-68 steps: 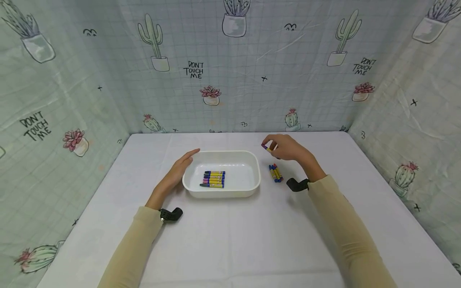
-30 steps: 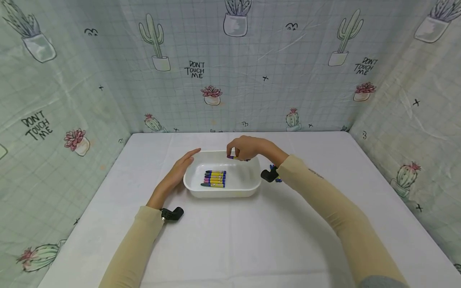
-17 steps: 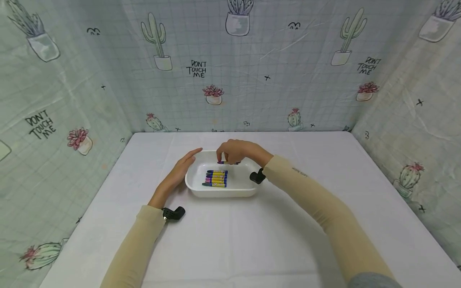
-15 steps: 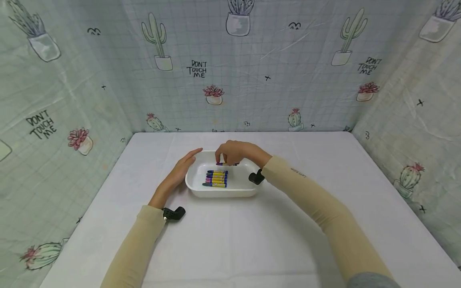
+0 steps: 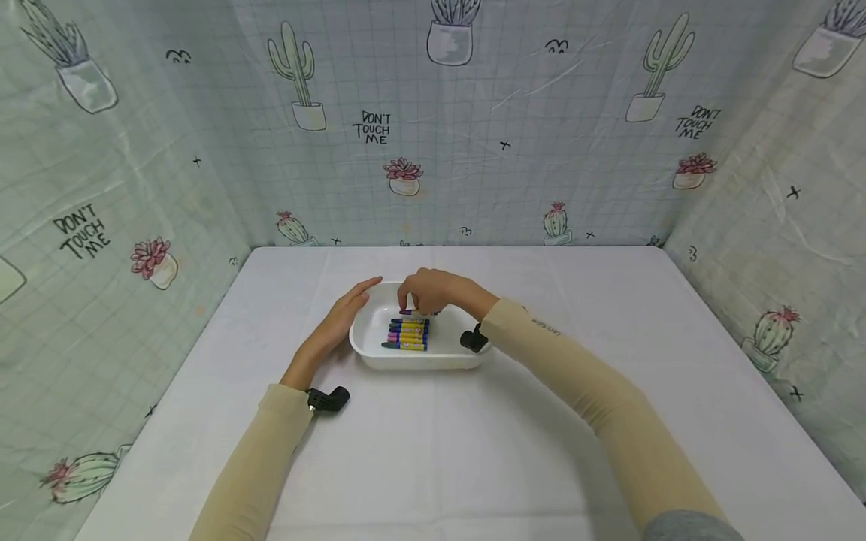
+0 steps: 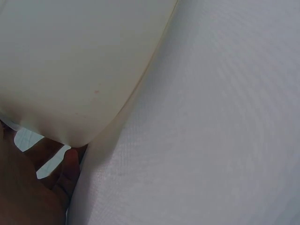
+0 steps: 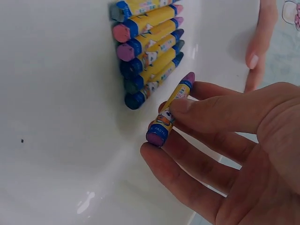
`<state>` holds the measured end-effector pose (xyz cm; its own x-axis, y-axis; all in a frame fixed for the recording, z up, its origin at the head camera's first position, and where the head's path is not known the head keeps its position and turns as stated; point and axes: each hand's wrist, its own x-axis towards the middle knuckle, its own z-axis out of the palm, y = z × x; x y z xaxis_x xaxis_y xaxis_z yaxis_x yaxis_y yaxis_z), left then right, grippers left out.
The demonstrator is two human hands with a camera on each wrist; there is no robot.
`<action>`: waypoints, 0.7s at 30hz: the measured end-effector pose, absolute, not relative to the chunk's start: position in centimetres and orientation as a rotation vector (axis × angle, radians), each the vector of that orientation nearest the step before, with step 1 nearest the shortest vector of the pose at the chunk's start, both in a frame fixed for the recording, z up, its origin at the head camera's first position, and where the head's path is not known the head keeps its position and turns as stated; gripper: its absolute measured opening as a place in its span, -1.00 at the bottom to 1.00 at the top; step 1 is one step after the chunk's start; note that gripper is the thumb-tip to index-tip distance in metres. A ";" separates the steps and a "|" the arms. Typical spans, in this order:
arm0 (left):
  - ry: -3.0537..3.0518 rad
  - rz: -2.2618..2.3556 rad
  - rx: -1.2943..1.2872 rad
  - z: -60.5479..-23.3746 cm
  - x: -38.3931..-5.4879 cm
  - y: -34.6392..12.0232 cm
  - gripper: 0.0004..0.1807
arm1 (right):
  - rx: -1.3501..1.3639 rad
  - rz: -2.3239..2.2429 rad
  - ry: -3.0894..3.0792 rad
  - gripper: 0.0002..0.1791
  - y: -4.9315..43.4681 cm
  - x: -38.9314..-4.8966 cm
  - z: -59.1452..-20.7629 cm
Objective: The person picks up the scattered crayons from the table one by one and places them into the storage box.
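Note:
A white rectangular tray (image 5: 419, 362) sits on the table. Inside it, towards the left, several oil pastels (image 5: 409, 333) with yellow-and-blue wrappers lie side by side, tips to the left. My right hand (image 5: 433, 289) reaches over the tray's back part and pinches a purple oil pastel (image 7: 165, 115) between thumb and fingers. In the right wrist view this pastel hangs beside the end of the row, roughly parallel to it. My left hand (image 5: 338, 319) rests against the tray's left end with extended fingers. The left wrist view shows its fingers (image 6: 70, 168) close by the tray's outer wall.
A white cloth covers the table (image 5: 433, 451), and a cactus-print curtain (image 5: 473, 150) stands behind and at both sides. The right sleeve (image 5: 575, 368) crosses the tray's right end and covers the spot where a few more pastels lay. Black wrist cameras (image 5: 329, 399) stick out from both wrists.
My right hand has carried the purple pastel from the table right of the tray leftward and down to the far side of the row. The left hand has stayed at the tray.

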<state>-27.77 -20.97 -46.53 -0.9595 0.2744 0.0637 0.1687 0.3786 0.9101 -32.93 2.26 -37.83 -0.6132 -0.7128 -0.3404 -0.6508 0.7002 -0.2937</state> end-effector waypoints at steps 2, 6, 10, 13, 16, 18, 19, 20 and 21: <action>2.524 1.656 0.396 -46.5 -27.8 -20.9 -0.47 | -1.057 -0.179 2.480 -0.57 2.1 -33.0 -38.1; 2.530 1.643 0.408 -46.5 -27.7 -21.0 -0.46 | -1.066 -0.144 2.490 -0.57 1.7 -33.1 -38.4; 2.518 1.658 0.407 -46.5 -27.8 -21.1 -0.47 | -1.064 -0.127 2.502 -0.57 1.4 -33.1 -38.4; 2.513 1.665 0.412 -46.5 -27.8 -21.1 -0.47 | -1.056 -0.111 2.507 -0.57 1.1 -32.9 -38.3; 2.505 1.670 0.409 -46.6 -27.8 -21.1 -0.47 | -1.059 -0.071 2.518 -0.58 0.8 -32.8 -38.4; 2.503 1.669 0.412 -46.7 -27.8 -21.1 -0.46 | -1.068 -0.035 2.533 -0.60 0.7 -32.7 -38.5; 2.503 1.667 0.415 -46.7 -27.8 -21.1 -0.46 | -1.072 -0.019 2.542 -0.61 0.6 -32.6 -38.6; 2.497 1.675 0.410 -46.7 -27.8 -21.2 -0.47 | -1.072 -0.006 2.550 -0.63 0.5 -32.6 -38.6; 2.498 1.674 0.415 -46.7 -27.8 -21.2 -0.46 | -1.072 0.002 2.556 -0.64 0.4 -32.5 -38.6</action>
